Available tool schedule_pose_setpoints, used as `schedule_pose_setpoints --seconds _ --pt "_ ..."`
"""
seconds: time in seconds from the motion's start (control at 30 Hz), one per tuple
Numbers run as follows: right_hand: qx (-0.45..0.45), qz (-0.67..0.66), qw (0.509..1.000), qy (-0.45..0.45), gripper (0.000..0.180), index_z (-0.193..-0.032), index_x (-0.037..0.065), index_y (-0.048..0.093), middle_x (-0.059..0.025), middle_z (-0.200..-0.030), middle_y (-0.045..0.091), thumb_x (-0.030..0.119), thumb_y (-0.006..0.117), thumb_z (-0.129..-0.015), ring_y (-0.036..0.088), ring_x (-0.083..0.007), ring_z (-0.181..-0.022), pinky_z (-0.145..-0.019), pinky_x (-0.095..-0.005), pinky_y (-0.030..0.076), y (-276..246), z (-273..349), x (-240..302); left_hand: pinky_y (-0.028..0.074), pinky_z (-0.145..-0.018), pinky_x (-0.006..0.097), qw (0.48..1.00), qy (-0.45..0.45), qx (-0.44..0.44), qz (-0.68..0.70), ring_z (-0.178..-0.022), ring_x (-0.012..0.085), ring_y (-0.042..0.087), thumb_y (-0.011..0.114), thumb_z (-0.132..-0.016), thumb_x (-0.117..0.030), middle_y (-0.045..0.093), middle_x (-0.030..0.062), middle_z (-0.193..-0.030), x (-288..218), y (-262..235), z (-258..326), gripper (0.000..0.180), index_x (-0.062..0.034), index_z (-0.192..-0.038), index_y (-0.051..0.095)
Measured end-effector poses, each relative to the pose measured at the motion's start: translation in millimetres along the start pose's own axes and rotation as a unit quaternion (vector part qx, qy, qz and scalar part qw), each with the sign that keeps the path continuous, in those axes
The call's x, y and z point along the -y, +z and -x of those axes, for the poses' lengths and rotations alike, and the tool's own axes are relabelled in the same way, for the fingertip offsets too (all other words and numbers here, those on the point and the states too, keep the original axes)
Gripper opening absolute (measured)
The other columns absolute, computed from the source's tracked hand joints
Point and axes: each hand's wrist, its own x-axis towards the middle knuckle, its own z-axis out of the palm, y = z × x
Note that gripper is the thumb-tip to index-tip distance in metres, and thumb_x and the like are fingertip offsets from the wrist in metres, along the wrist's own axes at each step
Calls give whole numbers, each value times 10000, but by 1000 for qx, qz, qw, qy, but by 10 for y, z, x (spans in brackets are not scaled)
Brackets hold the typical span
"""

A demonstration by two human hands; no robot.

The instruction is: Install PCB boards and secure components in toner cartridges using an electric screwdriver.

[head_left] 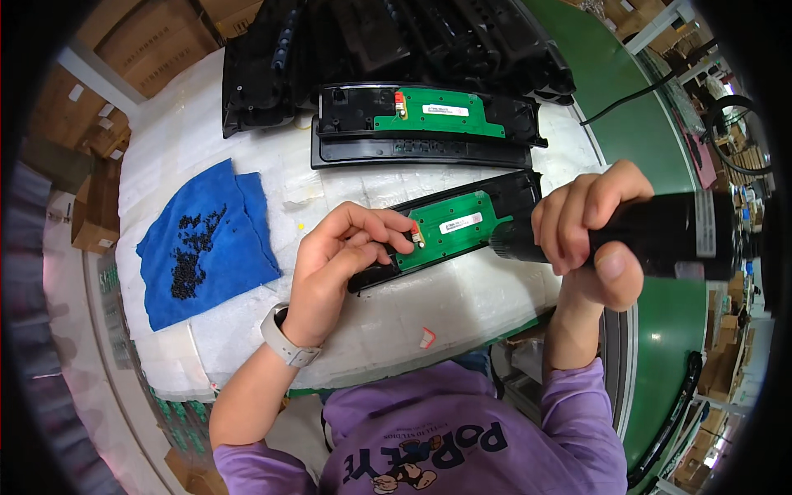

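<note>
My right hand (594,219) is wrapped around a thick black electric screwdriver (685,235). Its ribbed front end points left, over the right end of a green circuit board (487,216); the very tip is hard to make out. This board, with a white label and a small red connector, lies in a long black plastic panel (524,191) on the table. At the panel's left end, my left hand (334,252) has thumb and fingers drawn together beside the red connector. Whatever is between those fingertips is hidden or too small to name.
To the left, a blue cloth (243,268) carries a pile of small black screws (190,260). Another black panel with a green board (483,120) rests on a further panel behind. Large black plastic housings (371,41) stand at the back. A green surface (668,330) runs along the right.
</note>
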Motion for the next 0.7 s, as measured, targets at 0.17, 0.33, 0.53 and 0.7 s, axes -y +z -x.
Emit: schedule_pose_setpoints --seconds 0.17,0.33,0.53,0.7 --pt "9 -14 1000 3 293 -840 59 431 -8 -544 469 207 652 -719 448 -110 -397 -388 -232 345 49 16 -25 437 -754 259 1000 6 3 7 -886 163 586 420 -805 -40 593 166 -1054 29 12 -22 114 -12 -887 493" --pt "-2 8 1000 -16 281 -855 46 438 -15 -556 463 202 635 -730 420 -110 -397 -389 -238 335 142 49 -26 444 -745 261 999 -22 -9 31 -876 183 611 414 -818 -31 610 160 -1016 33 5 32 110 -9 -880 502" --pt "9 19 999 -25 398 -898 25 480 -60 -658 529 235 754 -700 489 -137 -530 -494 -255 393 250 262 60 463 -763 272 995 -28 -28 91 -899 237 624 396 -870 -72 601 212 -1035 80 -33 -9 119 -3 -869 493" --pt "98 -54 989 -99 424 -934 73 461 19 -574 524 326 731 -727 522 -125 -422 -423 -272 418 392 139 -44 490 -764 276 988 -23 -26 147 -908 250 634 374 -903 -89 603 222 -1024 66 -87 6 165 11 -875 501"
